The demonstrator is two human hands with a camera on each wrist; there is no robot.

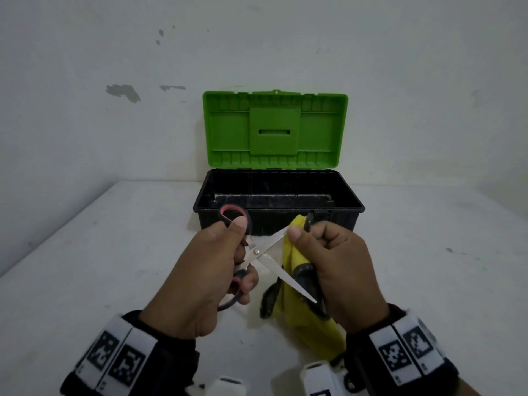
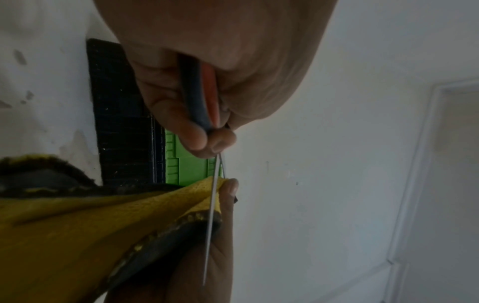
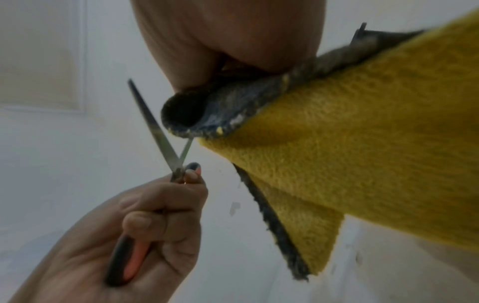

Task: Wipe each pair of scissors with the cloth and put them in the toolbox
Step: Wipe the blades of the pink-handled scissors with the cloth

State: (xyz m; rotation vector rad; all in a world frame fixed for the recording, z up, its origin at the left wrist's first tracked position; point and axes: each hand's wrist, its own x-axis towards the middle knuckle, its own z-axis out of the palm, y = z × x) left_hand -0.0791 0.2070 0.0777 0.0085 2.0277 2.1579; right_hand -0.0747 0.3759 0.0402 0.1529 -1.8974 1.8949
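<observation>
Your left hand (image 1: 211, 270) grips the handles of the opened scissors (image 1: 258, 252) in front of the toolbox (image 1: 278, 221), your right hand (image 1: 337, 270) pinches the cloth (image 1: 308, 324) around one blade, so wiping is underway and the visibly empty toolbox waits.

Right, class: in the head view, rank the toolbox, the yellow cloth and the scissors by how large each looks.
1. toolbox, open, clearly largest.
2. cloth, though the right hand hides part of it.
3. scissors, smallest, partly hidden in the left hand.

Cloth and scissors are nearer the camera, so that gap is uncertain.
</observation>
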